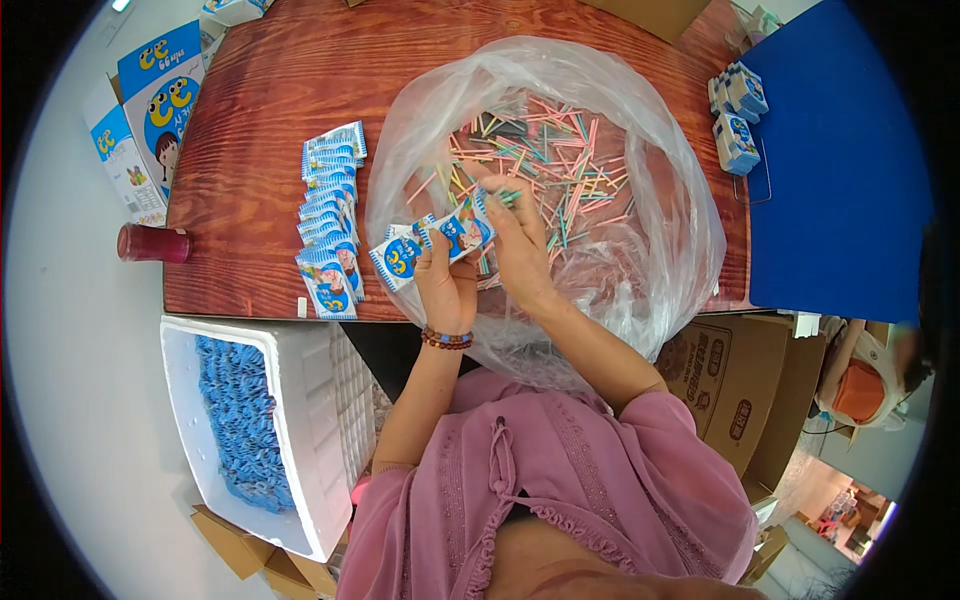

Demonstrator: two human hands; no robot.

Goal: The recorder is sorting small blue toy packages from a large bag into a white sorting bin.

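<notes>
My left hand (447, 290), with a beaded bracelet on its wrist, is closed on small blue-and-white packets (398, 258), held overlapping in a short fan. My right hand (524, 252) is at their right end, its fingers pinched on a few short greenish sticks (509, 197) beside the topmost packet. Both hands are over the near left part of a large clear plastic bag (655, 125). Inside the rolled-down bag lies a loose heap of thin pink, yellow and teal sticks (575, 175). How far the pinched sticks reach into the packet is hidden by my fingers.
Overlapping packets (328, 215) form a column left of the bag on the wooden table (260, 90). A red jar (155, 243) and printed boxes (160, 110) are at the left. Below stands a foam box (310, 400) of blue packets. Small packs (737, 140) sit at the right edge.
</notes>
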